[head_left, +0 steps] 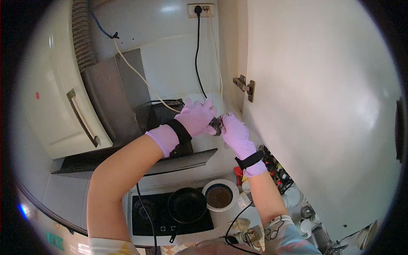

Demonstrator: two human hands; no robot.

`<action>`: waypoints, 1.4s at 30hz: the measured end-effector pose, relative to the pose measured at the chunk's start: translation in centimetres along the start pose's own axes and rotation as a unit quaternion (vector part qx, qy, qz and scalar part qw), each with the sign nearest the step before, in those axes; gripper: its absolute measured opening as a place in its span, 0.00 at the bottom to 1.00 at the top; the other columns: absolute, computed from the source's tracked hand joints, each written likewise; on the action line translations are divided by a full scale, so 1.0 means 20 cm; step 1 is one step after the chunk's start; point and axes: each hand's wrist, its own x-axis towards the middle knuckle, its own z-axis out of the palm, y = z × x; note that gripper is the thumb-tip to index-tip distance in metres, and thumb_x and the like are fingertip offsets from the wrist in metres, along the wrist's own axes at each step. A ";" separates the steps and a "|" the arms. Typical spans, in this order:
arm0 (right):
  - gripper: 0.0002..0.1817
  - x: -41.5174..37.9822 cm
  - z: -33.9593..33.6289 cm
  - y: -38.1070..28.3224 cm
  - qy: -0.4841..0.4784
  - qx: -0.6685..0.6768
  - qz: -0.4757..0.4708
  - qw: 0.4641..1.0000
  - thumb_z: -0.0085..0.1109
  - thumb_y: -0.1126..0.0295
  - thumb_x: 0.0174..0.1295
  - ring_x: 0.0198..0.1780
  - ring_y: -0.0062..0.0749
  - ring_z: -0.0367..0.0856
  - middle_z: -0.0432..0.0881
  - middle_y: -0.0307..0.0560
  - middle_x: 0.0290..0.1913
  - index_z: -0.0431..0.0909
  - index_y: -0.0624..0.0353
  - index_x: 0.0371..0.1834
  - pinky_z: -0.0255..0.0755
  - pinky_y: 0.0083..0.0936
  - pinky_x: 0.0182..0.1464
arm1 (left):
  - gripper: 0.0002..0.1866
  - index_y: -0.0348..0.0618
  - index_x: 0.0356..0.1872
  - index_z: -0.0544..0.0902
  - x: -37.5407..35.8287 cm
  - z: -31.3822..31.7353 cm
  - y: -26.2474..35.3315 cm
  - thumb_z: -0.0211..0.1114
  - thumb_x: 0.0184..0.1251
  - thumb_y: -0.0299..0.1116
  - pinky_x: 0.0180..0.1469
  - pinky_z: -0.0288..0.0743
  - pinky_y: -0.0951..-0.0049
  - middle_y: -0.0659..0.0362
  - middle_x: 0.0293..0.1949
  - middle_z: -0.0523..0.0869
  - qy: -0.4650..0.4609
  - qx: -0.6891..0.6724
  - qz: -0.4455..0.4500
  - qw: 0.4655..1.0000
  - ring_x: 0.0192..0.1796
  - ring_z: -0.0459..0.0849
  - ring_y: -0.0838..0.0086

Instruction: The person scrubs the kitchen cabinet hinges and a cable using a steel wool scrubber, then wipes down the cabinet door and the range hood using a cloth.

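Both my hands wear pink-purple gloves with black wrist straps, raised above the range hood (127, 91). My right hand (234, 132) has its fingers closed on a dark grey wad (216, 126) that resembles steel wool. My left hand (197, 115) is beside it, fingers stretched out and somewhat apart, its thumb against or very near the wad. Whether the left thumb also grips it is hard to tell. Behind the hands is the white wall (170, 76), with a pale cable (144, 80) running down to the hood's top.
An open cabinet door (314, 85) fills the right side; a closed cabinet (55, 93) hangs at left. Below are a gas hob (146, 221) with a black frying pan (187, 205), a white basin (206, 191) of brownish liquid, and bottles (276, 172). A black cord (197, 51) hangs from the socket.
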 end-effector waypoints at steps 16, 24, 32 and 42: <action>0.11 0.00 -0.04 0.02 0.019 0.043 0.019 0.999 0.53 0.69 0.52 0.35 0.45 0.78 0.76 0.49 0.36 0.77 0.53 0.39 0.72 0.36 0.35 | 0.25 0.45 0.60 0.65 0.03 -0.11 -0.07 0.53 0.59 0.29 0.45 0.72 0.59 0.47 0.43 0.73 -0.100 -0.140 0.035 0.984 0.45 0.77 0.51; 0.13 -0.01 -0.02 0.02 0.062 0.066 0.008 0.996 0.53 0.71 0.48 0.37 0.45 0.77 0.76 0.49 0.36 0.77 0.53 0.39 0.72 0.37 0.36 | 0.30 0.38 0.60 0.62 0.05 -0.11 -0.03 0.59 0.58 0.38 0.52 0.69 0.58 0.45 0.53 0.68 -0.130 -0.237 -0.020 0.963 0.51 0.74 0.49; 0.09 -0.01 0.01 0.03 0.087 0.167 0.012 0.982 0.52 0.73 0.51 0.38 0.48 0.76 0.75 0.52 0.33 0.77 0.58 0.35 0.70 0.35 0.40 | 0.21 0.37 0.39 0.78 0.12 -0.07 -0.01 0.69 0.46 0.40 0.47 0.72 0.63 0.49 0.38 0.80 -0.046 -0.046 0.073 0.995 0.46 0.78 0.55; 0.08 -0.02 -0.01 -0.02 0.077 0.158 -0.012 0.984 0.54 0.74 0.50 0.34 0.46 0.75 0.75 0.50 0.32 0.78 0.56 0.34 0.70 0.33 0.33 | 0.08 0.39 0.29 0.80 0.06 -0.11 0.02 0.61 0.50 0.32 0.40 0.75 0.63 0.50 0.30 0.81 -0.014 0.058 0.078 0.995 0.37 0.81 0.58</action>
